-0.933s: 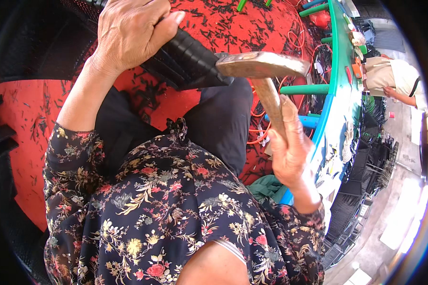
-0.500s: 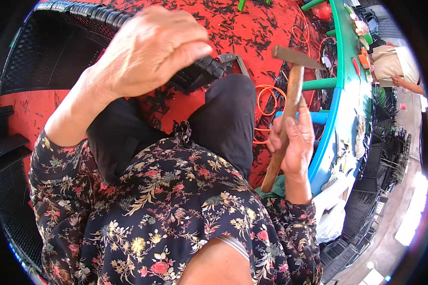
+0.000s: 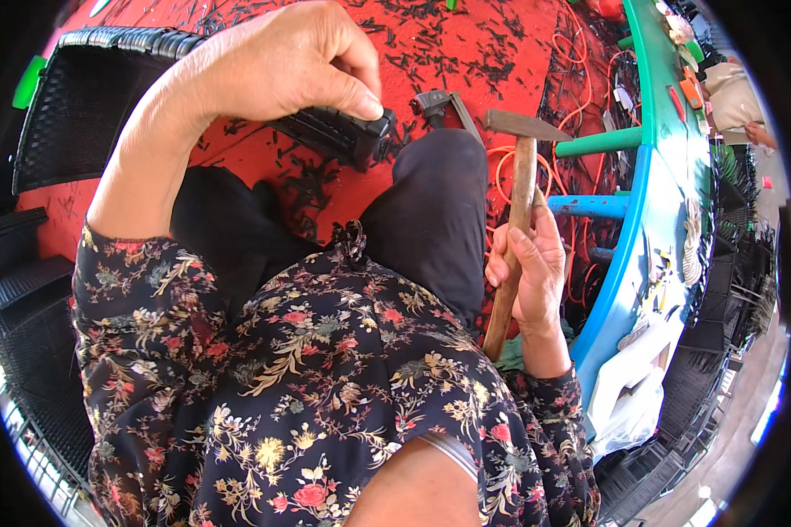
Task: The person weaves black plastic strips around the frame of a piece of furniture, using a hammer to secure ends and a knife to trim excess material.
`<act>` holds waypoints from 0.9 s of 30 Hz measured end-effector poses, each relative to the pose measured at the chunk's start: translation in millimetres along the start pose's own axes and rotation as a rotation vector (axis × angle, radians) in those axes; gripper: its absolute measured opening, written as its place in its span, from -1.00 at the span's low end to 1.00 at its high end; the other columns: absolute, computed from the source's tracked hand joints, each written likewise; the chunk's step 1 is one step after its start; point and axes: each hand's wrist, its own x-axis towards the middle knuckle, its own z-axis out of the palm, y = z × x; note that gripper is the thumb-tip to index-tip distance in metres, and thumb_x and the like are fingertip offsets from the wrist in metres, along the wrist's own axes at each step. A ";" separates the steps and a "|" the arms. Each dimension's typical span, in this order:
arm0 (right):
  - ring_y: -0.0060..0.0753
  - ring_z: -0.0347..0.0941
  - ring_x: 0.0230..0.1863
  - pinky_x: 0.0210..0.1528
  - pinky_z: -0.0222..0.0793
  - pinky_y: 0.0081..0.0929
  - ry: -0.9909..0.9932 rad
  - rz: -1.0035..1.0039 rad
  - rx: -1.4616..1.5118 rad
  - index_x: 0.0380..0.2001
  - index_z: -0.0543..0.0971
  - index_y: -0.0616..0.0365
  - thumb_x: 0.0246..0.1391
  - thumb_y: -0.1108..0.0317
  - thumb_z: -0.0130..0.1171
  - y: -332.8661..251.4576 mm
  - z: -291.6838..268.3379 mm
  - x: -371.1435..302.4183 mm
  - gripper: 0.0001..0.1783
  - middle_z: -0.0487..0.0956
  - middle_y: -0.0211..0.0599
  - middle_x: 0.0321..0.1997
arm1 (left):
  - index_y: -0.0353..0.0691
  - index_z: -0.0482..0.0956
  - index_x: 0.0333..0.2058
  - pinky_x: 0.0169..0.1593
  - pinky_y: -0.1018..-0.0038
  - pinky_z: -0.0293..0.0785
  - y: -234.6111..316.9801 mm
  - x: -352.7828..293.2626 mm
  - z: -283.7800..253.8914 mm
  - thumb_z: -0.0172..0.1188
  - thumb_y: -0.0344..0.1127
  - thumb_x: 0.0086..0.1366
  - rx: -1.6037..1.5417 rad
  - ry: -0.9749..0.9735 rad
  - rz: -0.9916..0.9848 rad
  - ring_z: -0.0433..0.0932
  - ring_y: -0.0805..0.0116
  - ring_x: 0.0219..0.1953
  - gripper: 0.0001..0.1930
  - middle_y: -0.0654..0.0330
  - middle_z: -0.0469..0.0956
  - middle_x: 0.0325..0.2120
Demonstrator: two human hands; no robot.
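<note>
My right hand (image 3: 533, 272) grips a hammer (image 3: 520, 189) by its wooden handle, with the metal head up. The handle slants down beside my right knee. My left hand (image 3: 294, 66) hovers at the end of a black woven frame (image 3: 351, 140), thumb and fingers closed in a pinch. What lies between those fingertips, if anything, is too small to make out. The frame end is between my knees, partly covered by the hand. It seems to belong to the black woven piece (image 3: 88, 97) at the left.
Black scraps (image 3: 448, 53) litter the red floor covering. A staple-gun-like tool (image 3: 444, 110) lies beyond my knee. To the right curves a green and blue table (image 3: 620, 281) with tools and a white bag (image 3: 633, 395). Orange hose (image 3: 580, 53) coils beneath. Another person's hand (image 3: 760, 133) appears at far right.
My left hand has tightened its fingers and come closer to the frame's end. The hammer has dropped slightly and shifted left, still in my right hand. The whole view has turned a little.
</note>
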 end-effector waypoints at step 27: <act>-0.57 0.32 -0.55 -0.52 0.30 -0.61 0.861 -0.159 -0.347 -0.37 0.38 0.12 0.14 0.33 0.04 -113.7 -363.5 9.3 -0.89 0.43 -0.41 -0.48 | -0.31 0.51 -0.18 -0.07 0.22 0.40 -41.9 -22.9 38.9 0.32 -0.08 -0.04 0.835 0.373 0.476 0.50 0.05 -0.21 -0.49 0.06 0.52 -0.25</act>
